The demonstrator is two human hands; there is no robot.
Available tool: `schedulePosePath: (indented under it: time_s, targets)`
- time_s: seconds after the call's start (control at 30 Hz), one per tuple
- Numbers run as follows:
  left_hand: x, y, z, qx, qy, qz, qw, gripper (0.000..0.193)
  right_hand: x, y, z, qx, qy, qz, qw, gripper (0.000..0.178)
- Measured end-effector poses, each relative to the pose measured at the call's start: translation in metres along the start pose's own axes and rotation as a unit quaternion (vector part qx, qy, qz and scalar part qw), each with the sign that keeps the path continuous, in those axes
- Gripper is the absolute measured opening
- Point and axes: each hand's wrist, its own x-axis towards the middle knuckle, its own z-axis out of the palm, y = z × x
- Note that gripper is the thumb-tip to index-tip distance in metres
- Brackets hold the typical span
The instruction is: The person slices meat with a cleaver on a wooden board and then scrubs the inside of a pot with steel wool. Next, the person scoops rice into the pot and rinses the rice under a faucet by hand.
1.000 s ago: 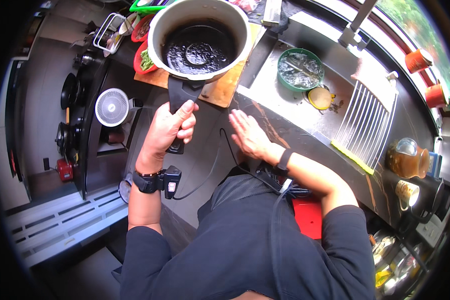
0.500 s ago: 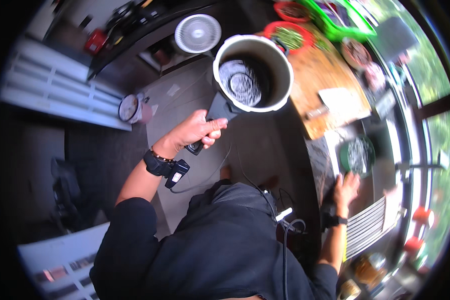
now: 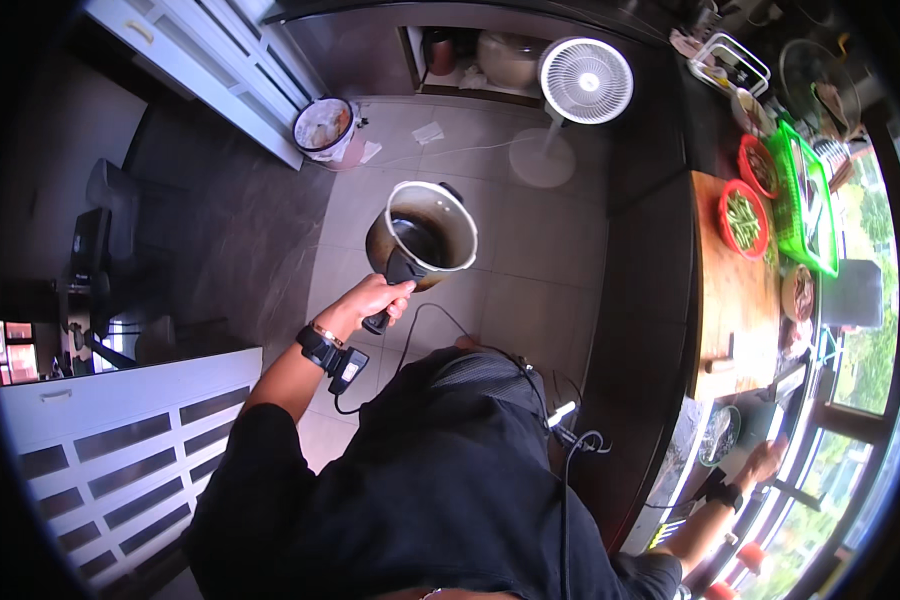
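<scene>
My left hand (image 3: 375, 300) is closed around the long black handle (image 3: 400, 268) of a deep metal pot (image 3: 462, 226). The pot hangs over the tiled floor in front of me, its mouth tipped partly toward me. It has a pale rim, a browned, dark inside and a small black grip on the far side. On the right, my right hand (image 3: 766, 460) reaches over the sink area, beside a green basin (image 3: 720, 436) and close to the window side. Its fingers are small and blurred, so what they touch is unclear.
A wooden board (image 3: 715, 270) on the right counter bears red bowls (image 3: 742, 218) and a green basket (image 3: 808, 200). A white standing fan (image 3: 586, 80) and a lined bin (image 3: 324, 128) stand on the floor ahead. A cable runs near my left wrist.
My view has swung left, so the counter appears farther right. The pot sits lower and farther left in view and tips more. My right hand has moved from the sink's near edge toward the window.
</scene>
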Motion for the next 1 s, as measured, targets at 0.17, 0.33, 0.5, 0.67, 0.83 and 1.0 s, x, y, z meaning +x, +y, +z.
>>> schedulePosePath:
  time_s: [0.17,0.33,0.5,0.67,0.83,1.0]
  targets:
    - [0.036,-0.01,-0.037,-0.12,-0.005,0.005,0.993,0.023,0.003,-0.185,0.071,0.506,-0.27,-0.053,0.817,0.029]
    - [0.028,0.008,-0.06,-0.199,0.034,0.02,0.979,0.025,-0.077,-0.41,0.083,0.332,-0.407,-0.262,0.809,0.017]
    - [0.058,0.054,-0.073,-0.197,0.065,0.056,0.977,0.025,-0.088,-0.52,0.178,0.151,-0.4,-0.609,0.668,0.023]
    - [0.097,0.12,-0.091,-0.218,0.083,0.016,0.972,0.025,-0.102,-0.679,0.183,0.297,-0.436,-0.544,0.652,0.012]
    - [0.142,0.204,-0.092,-0.151,0.058,0.021,0.987,0.027,-0.102,-0.811,0.221,0.368,-0.493,-0.457,0.643,0.01]
    - [0.198,0.28,-0.096,-0.151,-0.004,0.035,0.988,0.025,-0.107,-0.893,0.254,0.401,-0.506,-0.428,0.632,0.016]
